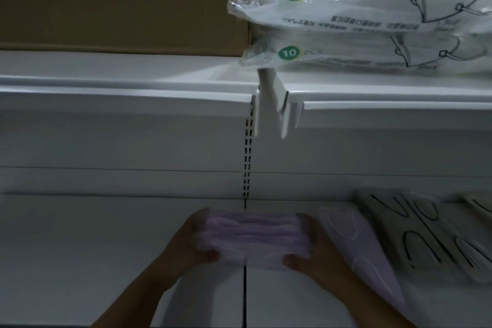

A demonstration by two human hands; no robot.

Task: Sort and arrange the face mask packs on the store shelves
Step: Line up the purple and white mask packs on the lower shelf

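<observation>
Crosswise, pink mask stack (254, 237), both hands gripping ends

left hand (190, 243), right hand (314, 250) gripping pink mask stack (253, 237), lower shelf (80, 247)

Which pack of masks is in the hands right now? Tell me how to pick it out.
The pink stack of packs on the lower shelf, gripped by left hand and right hand. The white packs sit untouched on the upper shelf.
</observation>
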